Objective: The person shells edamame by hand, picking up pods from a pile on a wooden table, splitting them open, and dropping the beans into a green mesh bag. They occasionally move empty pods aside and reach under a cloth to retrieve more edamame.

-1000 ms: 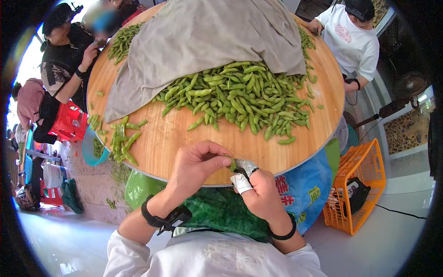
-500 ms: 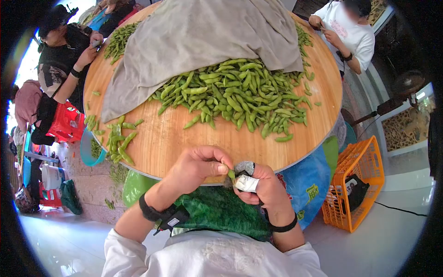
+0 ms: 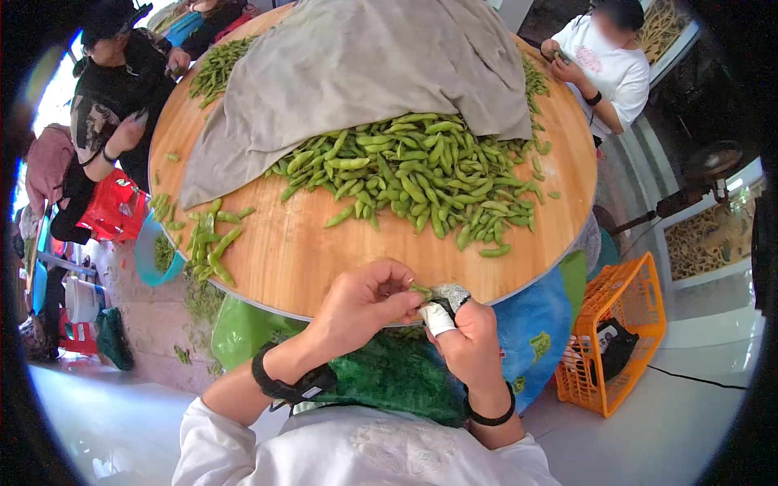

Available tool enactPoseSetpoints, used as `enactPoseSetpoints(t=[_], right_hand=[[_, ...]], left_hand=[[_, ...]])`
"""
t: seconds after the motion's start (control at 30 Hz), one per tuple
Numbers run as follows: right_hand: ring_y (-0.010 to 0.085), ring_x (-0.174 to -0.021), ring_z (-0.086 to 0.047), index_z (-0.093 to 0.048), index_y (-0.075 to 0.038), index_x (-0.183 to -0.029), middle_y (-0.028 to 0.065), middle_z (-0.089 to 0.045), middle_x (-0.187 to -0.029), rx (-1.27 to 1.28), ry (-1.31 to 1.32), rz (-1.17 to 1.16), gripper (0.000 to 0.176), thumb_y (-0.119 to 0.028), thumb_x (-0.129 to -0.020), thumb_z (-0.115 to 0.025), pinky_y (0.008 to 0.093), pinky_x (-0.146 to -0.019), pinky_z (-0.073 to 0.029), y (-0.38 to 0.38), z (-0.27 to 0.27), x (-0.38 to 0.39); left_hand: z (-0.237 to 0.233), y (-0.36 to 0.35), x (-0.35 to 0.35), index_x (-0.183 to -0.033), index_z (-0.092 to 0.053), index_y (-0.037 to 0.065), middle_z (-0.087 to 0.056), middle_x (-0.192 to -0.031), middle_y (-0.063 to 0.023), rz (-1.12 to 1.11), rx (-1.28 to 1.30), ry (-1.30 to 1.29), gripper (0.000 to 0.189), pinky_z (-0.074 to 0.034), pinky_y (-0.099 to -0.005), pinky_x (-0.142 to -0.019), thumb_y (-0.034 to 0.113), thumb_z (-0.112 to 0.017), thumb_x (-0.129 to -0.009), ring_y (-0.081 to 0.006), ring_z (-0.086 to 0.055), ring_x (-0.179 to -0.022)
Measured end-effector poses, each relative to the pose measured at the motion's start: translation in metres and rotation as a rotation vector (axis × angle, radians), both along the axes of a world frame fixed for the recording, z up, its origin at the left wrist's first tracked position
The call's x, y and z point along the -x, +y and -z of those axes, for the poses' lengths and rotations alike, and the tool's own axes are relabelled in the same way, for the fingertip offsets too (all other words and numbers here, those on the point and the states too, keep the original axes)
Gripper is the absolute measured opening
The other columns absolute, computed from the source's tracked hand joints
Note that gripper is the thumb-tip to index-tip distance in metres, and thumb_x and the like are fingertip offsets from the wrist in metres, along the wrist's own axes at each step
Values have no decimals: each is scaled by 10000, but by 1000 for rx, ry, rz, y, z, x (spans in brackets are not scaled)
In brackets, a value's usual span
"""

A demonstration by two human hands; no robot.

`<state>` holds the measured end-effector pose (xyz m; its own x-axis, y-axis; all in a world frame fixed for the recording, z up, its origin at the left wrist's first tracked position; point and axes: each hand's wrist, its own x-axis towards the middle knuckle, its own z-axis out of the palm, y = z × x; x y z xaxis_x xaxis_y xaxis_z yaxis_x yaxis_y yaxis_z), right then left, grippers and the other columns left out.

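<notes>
My left hand (image 3: 363, 306) and my right hand (image 3: 462, 336) meet at the near edge of a round wooden table (image 3: 308, 259). Between their fingertips is a small green soybean pod (image 3: 421, 289), pinched from both sides. The right thumb and forefinger wear white and grey tape wraps. A large heap of green pods (image 3: 417, 174) lies across the table's middle, partly under a grey cloth (image 3: 365, 65). A smaller bunch of pods (image 3: 209, 243) lies at the table's left edge. A green bag (image 3: 389, 373) sits under my hands.
A person in black (image 3: 113, 81) works at the far left, and a person in white (image 3: 604, 69) at the far right. An orange basket (image 3: 616, 340) stands on the floor to the right. A blue bowl (image 3: 154, 255) hangs by the table's left edge.
Both hands stay together on the pod and have shifted slightly right and down in view. The person in black has lowered a hand from the face toward the table.
</notes>
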<state>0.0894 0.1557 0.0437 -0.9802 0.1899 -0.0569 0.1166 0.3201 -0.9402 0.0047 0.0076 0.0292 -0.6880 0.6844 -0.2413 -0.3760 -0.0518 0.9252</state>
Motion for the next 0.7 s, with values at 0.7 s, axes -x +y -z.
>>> enactPoseSetpoints(t=[0.7], right_hand=[[45, -443, -405, -598, -31, -759, -22, -516, -563, 663, -284, -16, 48, -57, -797, -584, 203, -400, -286, 24, 3, -1]], left_hand=[[0, -11, -19, -968, -560, 44, -571, -981, -113, 161, 187, 1367, 294, -510, -335, -679, 33, -648, -688, -259, -600, -841]])
